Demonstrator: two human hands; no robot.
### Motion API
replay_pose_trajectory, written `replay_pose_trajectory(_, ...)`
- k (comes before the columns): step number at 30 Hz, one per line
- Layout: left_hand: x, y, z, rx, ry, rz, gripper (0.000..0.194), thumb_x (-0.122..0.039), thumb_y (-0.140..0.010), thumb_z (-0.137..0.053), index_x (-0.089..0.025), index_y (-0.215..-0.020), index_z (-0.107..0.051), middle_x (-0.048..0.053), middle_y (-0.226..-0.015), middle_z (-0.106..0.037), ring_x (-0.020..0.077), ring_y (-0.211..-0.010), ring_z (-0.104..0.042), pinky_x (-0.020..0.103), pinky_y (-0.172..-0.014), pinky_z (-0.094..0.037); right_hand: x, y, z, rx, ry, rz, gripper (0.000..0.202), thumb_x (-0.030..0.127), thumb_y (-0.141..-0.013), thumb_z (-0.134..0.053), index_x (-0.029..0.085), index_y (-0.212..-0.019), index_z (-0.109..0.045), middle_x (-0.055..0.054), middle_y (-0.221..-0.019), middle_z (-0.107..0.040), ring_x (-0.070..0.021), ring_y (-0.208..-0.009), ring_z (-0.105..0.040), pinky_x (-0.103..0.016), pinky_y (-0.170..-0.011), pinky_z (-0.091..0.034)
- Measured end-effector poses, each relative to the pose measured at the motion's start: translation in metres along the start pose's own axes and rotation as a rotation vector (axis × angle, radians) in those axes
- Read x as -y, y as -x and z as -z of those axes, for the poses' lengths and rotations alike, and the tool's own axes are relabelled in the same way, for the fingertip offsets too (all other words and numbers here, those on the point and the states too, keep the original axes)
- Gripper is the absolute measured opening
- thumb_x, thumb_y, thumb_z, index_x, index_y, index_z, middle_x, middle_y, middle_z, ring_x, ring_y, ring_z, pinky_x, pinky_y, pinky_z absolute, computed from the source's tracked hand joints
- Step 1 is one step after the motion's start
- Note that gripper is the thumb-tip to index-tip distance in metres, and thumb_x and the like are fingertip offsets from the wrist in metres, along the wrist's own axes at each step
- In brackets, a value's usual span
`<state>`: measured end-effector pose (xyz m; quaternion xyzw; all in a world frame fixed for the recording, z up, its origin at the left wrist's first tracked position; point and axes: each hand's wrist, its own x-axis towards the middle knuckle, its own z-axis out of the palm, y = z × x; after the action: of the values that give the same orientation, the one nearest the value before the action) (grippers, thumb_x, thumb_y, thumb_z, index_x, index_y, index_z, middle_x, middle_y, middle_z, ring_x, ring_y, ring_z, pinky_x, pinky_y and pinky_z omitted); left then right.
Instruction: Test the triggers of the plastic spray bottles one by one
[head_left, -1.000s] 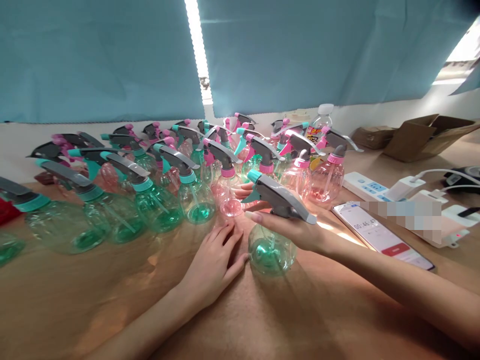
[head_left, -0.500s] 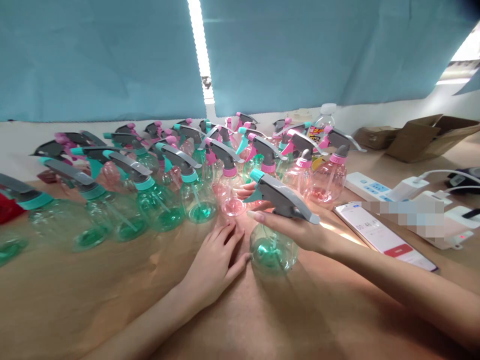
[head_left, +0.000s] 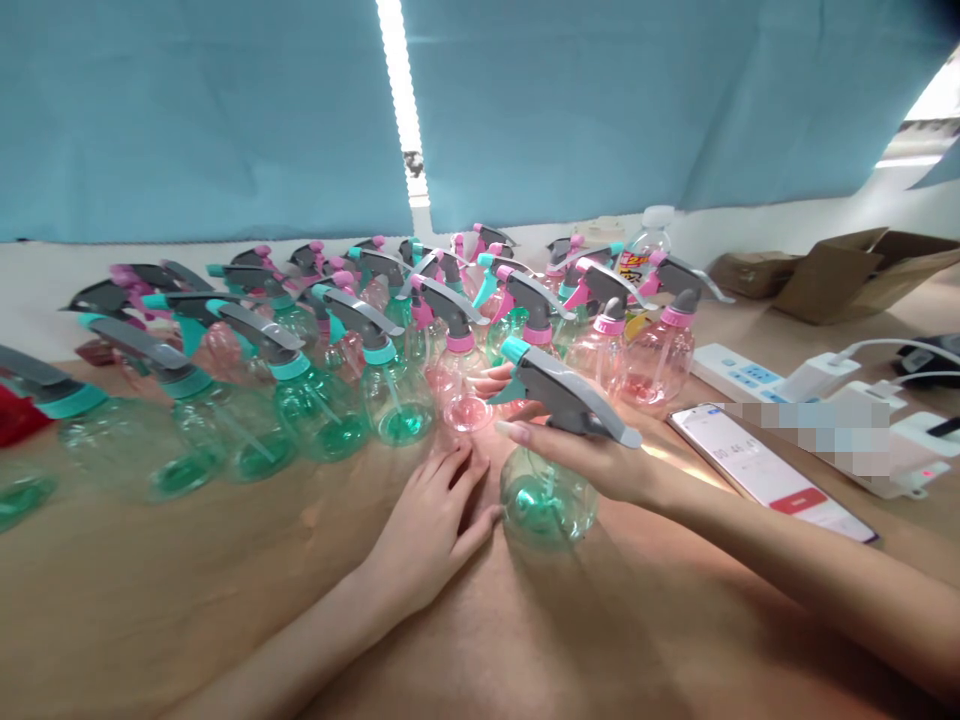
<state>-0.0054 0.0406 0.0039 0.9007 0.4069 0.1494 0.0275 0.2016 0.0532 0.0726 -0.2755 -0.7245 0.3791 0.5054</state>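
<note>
A green see-through spray bottle [head_left: 549, 500] with a grey and teal trigger head stands upright on the table in front of me. My right hand [head_left: 592, 455] is around its neck, thumb across the near side and fingers reaching out behind. To the left of this bottle, my left hand [head_left: 435, 510] lies palm down on the tabletop with its fingers stretched out. Its thumb tip comes close to the bottle's side; whether they touch I cannot tell. Just beyond the left fingertips is a pink spray bottle [head_left: 463, 385], beside another green spray bottle [head_left: 395, 400].
Several more green and pink spray bottles crowd the back and left of the wooden table [head_left: 247, 580]. On the right lie a phone [head_left: 772, 475] showing a timer and a power strip [head_left: 739, 372] with chargers. Behind those sits an open cardboard box [head_left: 832, 280].
</note>
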Motion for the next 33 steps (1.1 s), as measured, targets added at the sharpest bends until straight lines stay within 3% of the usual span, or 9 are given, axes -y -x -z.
replay_pose_trajectory(11,0.001,0.000,-0.001,0.003,-0.004,0.001,0.047,-0.042,-0.098,-0.044,-0.012,-0.131,-0.054,0.019,-0.139,-0.051,0.0347,-0.131,-0.044,0.053,-0.106,-0.038,0.000,0.000,-0.001,-0.003,-0.007,-0.020,0.028,0.023,-0.084,-0.064,0.022,-0.111,-0.057,-0.004,-0.117,-0.064,-0.0164,-0.090,-0.067,-0.032,-0.078,-0.056)
replay_pose_trajectory(16,0.001,0.000,-0.001,-0.002,-0.017,-0.004,0.048,-0.044,-0.098,-0.042,-0.011,-0.131,-0.054,0.020,-0.140,-0.050,0.0348,-0.131,-0.044,0.055,-0.105,-0.039,0.000,0.002,0.003,0.013,0.117,-0.085,0.021,0.030,-0.085,-0.064,0.024,-0.104,-0.058,0.002,-0.080,-0.065,-0.0143,-0.064,-0.060,-0.039,-0.079,-0.054)
replay_pose_trajectory(22,0.000,0.001,-0.001,0.004,-0.016,-0.001,0.049,-0.043,-0.098,-0.043,-0.010,-0.132,-0.054,0.020,-0.140,-0.051,0.0357,-0.131,-0.044,0.055,-0.105,-0.038,-0.005,0.004,0.007,0.033,0.229,-0.128,0.021,0.042,-0.088,-0.060,0.026,-0.101,-0.060,0.001,-0.072,-0.061,-0.0211,-0.082,-0.063,-0.034,-0.068,-0.051)
replay_pose_trajectory(26,0.000,0.000,0.000,0.011,-0.007,0.002,0.049,-0.044,-0.098,-0.042,-0.010,-0.132,-0.053,0.019,-0.140,-0.051,0.0353,-0.132,-0.043,0.055,-0.105,-0.038,0.009,0.000,0.006,0.049,0.228,-0.132,0.016,0.037,-0.087,-0.059,0.026,-0.098,-0.059,0.001,-0.075,-0.062,-0.0169,-0.071,-0.061,-0.029,-0.061,-0.048)
replay_pose_trajectory(29,0.001,0.001,0.000,0.018,-0.001,0.007,0.049,-0.044,-0.098,-0.042,-0.011,-0.133,-0.053,0.019,-0.140,-0.050,0.0344,-0.133,-0.042,0.054,-0.106,-0.037,0.024,-0.002,0.005,0.039,0.302,-0.127,0.008,0.032,-0.086,-0.059,0.025,-0.086,-0.056,0.003,-0.072,-0.059,-0.0114,-0.055,-0.051,-0.025,-0.050,-0.041)
replay_pose_trajectory(33,0.001,0.001,-0.001,0.009,0.001,0.011,0.048,-0.044,-0.098,-0.043,-0.014,-0.134,-0.051,0.017,-0.142,-0.049,0.0332,-0.133,-0.042,0.053,-0.106,-0.037,0.028,0.001,0.006,0.016,0.435,-0.168,0.020,0.044,-0.088,-0.056,0.025,-0.080,-0.055,0.003,-0.065,-0.053,-0.0117,-0.053,-0.047,-0.025,-0.046,-0.034)
